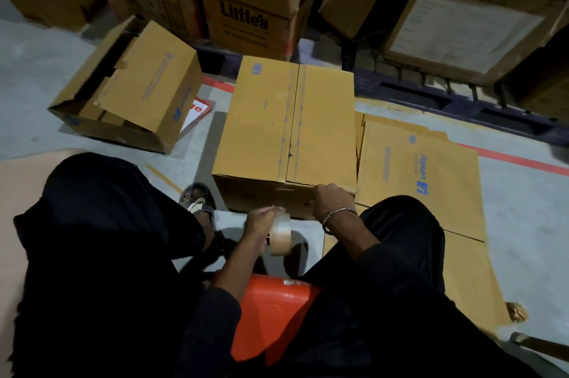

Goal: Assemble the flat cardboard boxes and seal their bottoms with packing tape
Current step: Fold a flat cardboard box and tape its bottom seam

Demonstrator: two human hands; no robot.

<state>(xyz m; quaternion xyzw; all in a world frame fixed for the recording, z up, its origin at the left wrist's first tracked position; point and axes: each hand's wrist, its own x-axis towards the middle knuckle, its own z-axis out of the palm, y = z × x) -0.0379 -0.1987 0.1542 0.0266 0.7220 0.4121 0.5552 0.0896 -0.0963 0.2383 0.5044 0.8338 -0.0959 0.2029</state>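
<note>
An assembled cardboard box point(261, 119) stands on the floor in front of me, bottom flaps up, with a strip of clear tape running along the centre seam. My left hand point(261, 219) grips a roll of packing tape point(280, 234) just below the box's near face. My right hand point(332, 197) grips the box's near top edge, fingers curled over it. A stack of flat Flipkart boxes point(421, 174) lies on the floor to the right.
An open box point(144, 85) lies tilted at the left with its flaps loose. Stacked cartons point(246, 17) on dark pallets point(431, 100) line the back. I sit on an orange stool point(271, 310), knees spread either side. Red floor lines point(523, 162) cross the grey floor.
</note>
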